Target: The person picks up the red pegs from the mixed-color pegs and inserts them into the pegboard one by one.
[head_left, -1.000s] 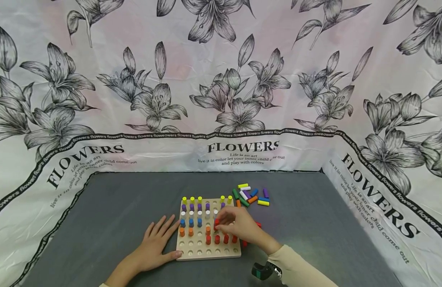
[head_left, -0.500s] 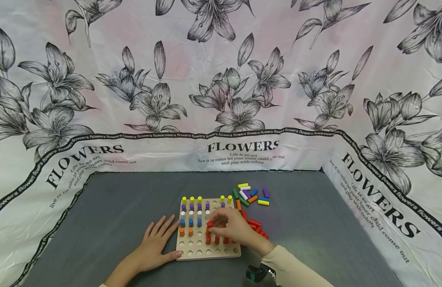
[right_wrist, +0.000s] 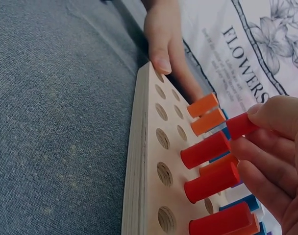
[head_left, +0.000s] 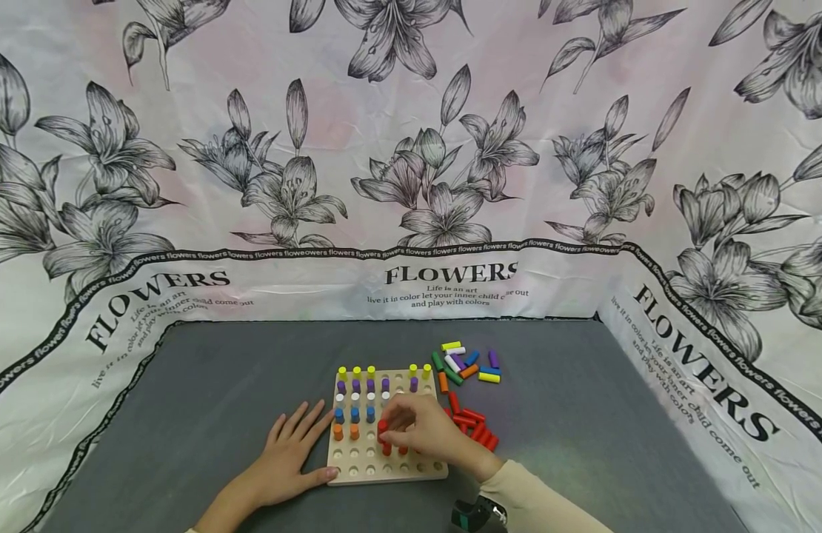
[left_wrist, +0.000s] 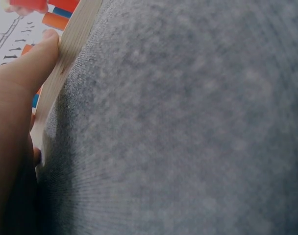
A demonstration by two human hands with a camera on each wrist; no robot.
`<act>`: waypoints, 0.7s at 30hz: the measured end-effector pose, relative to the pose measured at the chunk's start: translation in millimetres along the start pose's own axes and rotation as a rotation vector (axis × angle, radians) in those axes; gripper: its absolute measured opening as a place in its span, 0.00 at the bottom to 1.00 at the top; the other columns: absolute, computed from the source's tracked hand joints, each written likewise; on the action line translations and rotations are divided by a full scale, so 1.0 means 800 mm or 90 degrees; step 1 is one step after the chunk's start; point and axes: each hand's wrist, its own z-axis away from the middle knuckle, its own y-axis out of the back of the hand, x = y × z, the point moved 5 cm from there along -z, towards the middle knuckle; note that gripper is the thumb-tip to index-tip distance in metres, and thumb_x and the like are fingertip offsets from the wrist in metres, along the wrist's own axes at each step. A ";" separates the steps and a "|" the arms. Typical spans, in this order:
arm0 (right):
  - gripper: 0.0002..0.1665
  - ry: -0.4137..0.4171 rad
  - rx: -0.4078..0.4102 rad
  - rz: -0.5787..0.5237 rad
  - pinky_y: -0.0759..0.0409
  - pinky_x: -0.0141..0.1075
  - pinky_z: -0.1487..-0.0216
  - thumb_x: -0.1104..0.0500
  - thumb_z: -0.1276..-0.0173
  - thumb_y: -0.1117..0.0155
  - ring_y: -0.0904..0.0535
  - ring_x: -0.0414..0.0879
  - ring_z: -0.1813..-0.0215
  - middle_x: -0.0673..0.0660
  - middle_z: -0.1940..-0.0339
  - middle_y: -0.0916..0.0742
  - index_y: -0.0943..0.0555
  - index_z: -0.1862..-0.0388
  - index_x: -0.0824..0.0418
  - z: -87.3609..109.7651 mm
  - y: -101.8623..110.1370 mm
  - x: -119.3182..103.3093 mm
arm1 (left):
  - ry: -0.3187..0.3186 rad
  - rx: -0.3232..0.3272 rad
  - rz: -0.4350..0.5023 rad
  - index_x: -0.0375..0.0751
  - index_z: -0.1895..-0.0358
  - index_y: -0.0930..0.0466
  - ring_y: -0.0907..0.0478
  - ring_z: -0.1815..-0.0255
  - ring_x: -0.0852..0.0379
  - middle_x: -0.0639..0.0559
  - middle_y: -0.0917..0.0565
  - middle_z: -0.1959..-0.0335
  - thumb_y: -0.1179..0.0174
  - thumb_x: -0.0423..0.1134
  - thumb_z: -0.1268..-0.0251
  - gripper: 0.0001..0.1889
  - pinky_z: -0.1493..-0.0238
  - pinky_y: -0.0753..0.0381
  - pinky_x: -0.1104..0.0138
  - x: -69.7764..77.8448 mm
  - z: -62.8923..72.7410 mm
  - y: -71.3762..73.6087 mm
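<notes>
A left hand (head_left: pixel 287 459), fingers straight and spread, sets its thumb on the near corner of a pale wooden pegboard (head_left: pixel 387 480); a right hand (head_left: pixel 424 429) pinches a red cylindrical peg (head_left: pixel 382 426) over it.
Keeping that peg upright should help it clear the standing red pegs (right_wrist: pixel 205 149) crowding close. Loose red cylinders (head_left: pixel 480 431) lie beyond the right edge; farther off, mixed-colour pegs (head_left: pixel 454 375), then flower-printed white cloth (head_left: pixel 304 289).

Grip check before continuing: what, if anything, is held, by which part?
Right hand: red cylindrical peg, by its upper end. Left hand: nothing held, just touching the pale wooden pegboard.
</notes>
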 end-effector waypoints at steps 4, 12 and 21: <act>0.07 -0.003 -0.006 -0.006 0.17 0.29 0.59 0.59 0.36 0.28 0.14 0.37 0.61 0.55 0.61 0.10 0.17 0.60 0.55 -0.001 -0.003 -0.001 | 0.005 -0.010 -0.004 0.56 0.20 0.48 0.53 0.19 0.34 0.45 0.47 0.18 0.43 0.69 0.38 0.46 0.28 0.58 0.33 0.000 0.000 0.001; 0.07 -0.009 -0.011 0.020 0.17 0.27 0.56 0.57 0.36 0.28 0.13 0.36 0.60 0.52 0.62 0.09 0.17 0.61 0.51 -0.002 -0.010 -0.003 | 0.006 -0.017 -0.004 0.56 0.20 0.48 0.53 0.19 0.34 0.45 0.48 0.18 0.43 0.68 0.37 0.46 0.28 0.59 0.32 0.001 0.000 0.001; 0.09 0.012 -0.026 0.038 0.16 0.27 0.58 0.61 0.37 0.28 0.14 0.33 0.62 0.54 0.62 0.09 0.17 0.60 0.53 -0.001 -0.020 -0.001 | 0.006 -0.015 -0.001 0.56 0.20 0.48 0.54 0.19 0.34 0.45 0.48 0.18 0.43 0.68 0.37 0.46 0.28 0.59 0.33 -0.001 -0.001 -0.001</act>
